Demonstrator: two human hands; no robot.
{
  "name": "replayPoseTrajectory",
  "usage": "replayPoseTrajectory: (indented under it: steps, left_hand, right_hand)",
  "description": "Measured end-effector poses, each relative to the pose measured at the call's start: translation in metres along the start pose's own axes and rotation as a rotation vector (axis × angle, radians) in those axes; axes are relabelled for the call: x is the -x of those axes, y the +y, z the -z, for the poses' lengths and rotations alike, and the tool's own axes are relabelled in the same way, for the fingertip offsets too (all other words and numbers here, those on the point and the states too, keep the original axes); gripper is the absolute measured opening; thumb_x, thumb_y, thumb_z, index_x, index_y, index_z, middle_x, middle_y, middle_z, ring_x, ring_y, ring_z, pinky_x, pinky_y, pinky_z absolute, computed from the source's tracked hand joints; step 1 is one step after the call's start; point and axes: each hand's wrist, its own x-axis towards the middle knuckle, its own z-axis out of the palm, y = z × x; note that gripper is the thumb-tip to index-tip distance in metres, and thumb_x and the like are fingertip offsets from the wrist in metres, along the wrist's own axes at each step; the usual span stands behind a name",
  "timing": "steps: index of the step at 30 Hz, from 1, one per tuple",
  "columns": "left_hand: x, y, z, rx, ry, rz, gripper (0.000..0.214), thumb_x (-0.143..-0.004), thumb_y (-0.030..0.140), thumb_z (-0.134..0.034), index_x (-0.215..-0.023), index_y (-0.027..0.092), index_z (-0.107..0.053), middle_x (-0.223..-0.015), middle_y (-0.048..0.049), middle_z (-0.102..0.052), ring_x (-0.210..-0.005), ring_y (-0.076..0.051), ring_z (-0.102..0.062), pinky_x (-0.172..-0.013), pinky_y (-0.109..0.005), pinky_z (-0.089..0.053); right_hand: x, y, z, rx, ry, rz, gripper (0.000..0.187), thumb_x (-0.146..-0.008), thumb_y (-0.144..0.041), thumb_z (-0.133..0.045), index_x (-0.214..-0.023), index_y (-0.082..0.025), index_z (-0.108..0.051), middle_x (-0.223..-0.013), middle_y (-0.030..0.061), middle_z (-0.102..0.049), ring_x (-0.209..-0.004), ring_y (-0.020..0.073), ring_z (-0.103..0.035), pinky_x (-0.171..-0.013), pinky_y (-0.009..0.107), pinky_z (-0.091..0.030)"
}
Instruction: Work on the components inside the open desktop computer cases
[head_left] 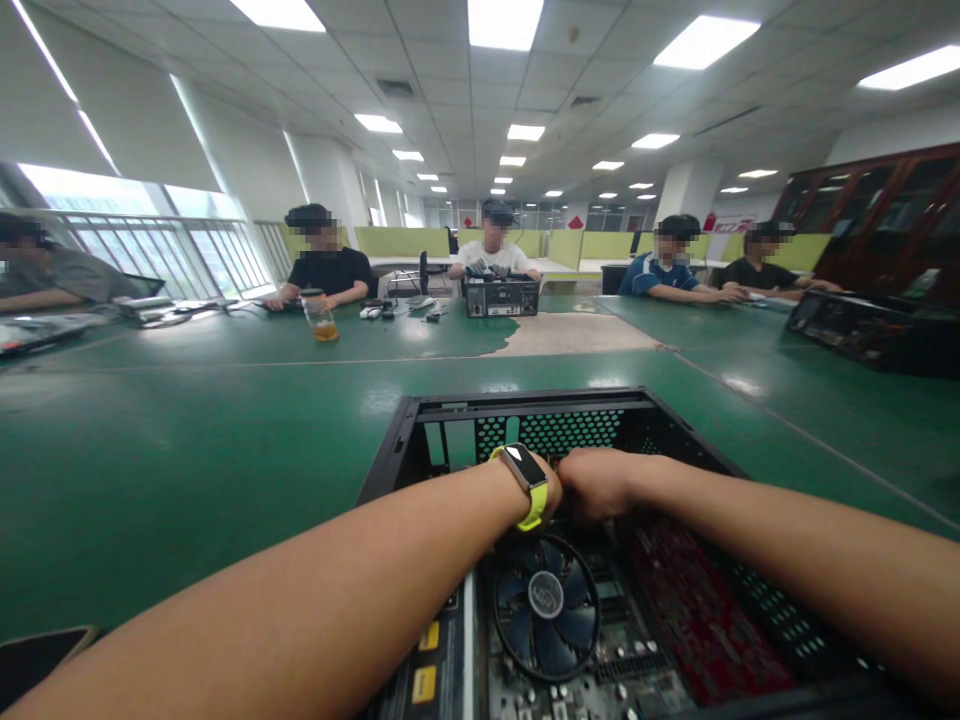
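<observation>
An open black computer case (525,402) lies in front of me with both my hands inside its far part. My left hand (551,488), below a watch with a yellow-green band (534,508), reaches down past the case fan; its fingers are hidden. Beside it, almost touching, my right hand (598,482) is curled closed, and whatever its fingertips grip is out of sight. Nearer to me sits a round black cooler fan (546,596) on the motherboard (630,690). A red circuit board (705,620) stands to the right of the fan, under my right forearm.
The case rests on a green table (187,450). A cup with amber liquid (322,318) stands farther off. Across the table a person works at another computer case (502,296); other people sit to both sides. Another dark case (877,330) lies at the right.
</observation>
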Motion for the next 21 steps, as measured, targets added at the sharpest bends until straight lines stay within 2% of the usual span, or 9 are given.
replayPoseTrajectory:
  steps: [2, 3, 7, 14, 18, 21]
  left_hand:
    - [0.004, 0.003, 0.004, -0.129, -0.165, 0.008, 0.031, -0.036, 0.012, -0.084, -0.033, 0.015, -0.054, -0.06, -0.0108, -0.066, -0.064, -0.03, -0.063, -0.07, -0.043, -0.052]
    - [0.007, 0.005, 0.007, -0.171, -0.206, 0.014, 0.028, -0.04, 0.014, -0.084, -0.036, 0.014, -0.056, -0.068, -0.0121, -0.068, -0.068, -0.031, -0.064, -0.072, -0.043, -0.052]
    - [0.019, 0.012, 0.018, -0.204, -0.216, 0.023, 0.013, -0.049, 0.014, -0.08, -0.053, 0.013, -0.068, -0.082, -0.0133, -0.071, -0.076, -0.031, -0.065, -0.074, -0.043, -0.053]
    - [0.022, 0.012, 0.024, -0.182, -0.176, 0.05, 0.009, -0.054, 0.015, -0.078, -0.062, 0.017, -0.072, -0.07, -0.0106, -0.07, -0.076, -0.03, -0.065, -0.072, -0.039, -0.053]
    - [0.02, 0.012, 0.023, -0.19, -0.154, 0.078, 0.007, -0.058, 0.018, -0.075, -0.065, 0.016, -0.074, -0.065, -0.0096, -0.069, -0.068, -0.027, -0.065, -0.069, -0.037, -0.053]
    - [0.028, 0.015, 0.035, -0.196, -0.086, 0.052, 0.009, -0.057, 0.018, -0.076, -0.066, 0.017, -0.074, -0.065, -0.0082, -0.069, -0.064, -0.024, -0.065, -0.065, -0.032, -0.053]
  right_hand:
    - [0.0, -0.001, 0.0, -0.006, -0.017, -0.009, 0.034, -0.062, -0.031, -0.064, -0.091, -0.015, -0.071, -0.09, 0.0114, -0.07, -0.082, 0.0255, -0.064, -0.06, 0.027, -0.045]
    - [-0.001, -0.001, 0.0, -0.007, -0.033, -0.014, 0.035, -0.062, -0.03, -0.065, -0.092, -0.015, -0.071, -0.091, 0.0114, -0.07, -0.083, 0.0258, -0.064, -0.06, 0.027, -0.045]
    - [-0.003, 0.0, 0.0, 0.011, -0.031, -0.048, 0.04, -0.058, -0.032, -0.068, -0.095, -0.015, -0.07, -0.095, 0.0119, -0.069, -0.086, 0.0282, -0.064, -0.058, 0.028, -0.045]
    - [-0.002, -0.001, -0.002, 0.045, -0.084, -0.054, 0.043, -0.055, -0.037, -0.074, -0.091, -0.015, -0.071, -0.093, 0.0119, -0.069, -0.084, 0.0279, -0.065, -0.058, 0.028, -0.046]
    - [-0.003, -0.002, -0.006, 0.033, -0.112, -0.077, 0.048, -0.052, -0.039, -0.075, -0.094, -0.016, -0.071, -0.096, 0.0114, -0.069, -0.087, 0.0282, -0.064, -0.062, 0.029, -0.048]
    - [-0.004, 0.0, -0.007, 0.003, -0.112, -0.117, 0.055, -0.049, -0.042, -0.076, -0.098, -0.017, -0.07, -0.099, 0.0102, -0.068, -0.089, 0.0281, -0.064, -0.066, 0.029, -0.048]
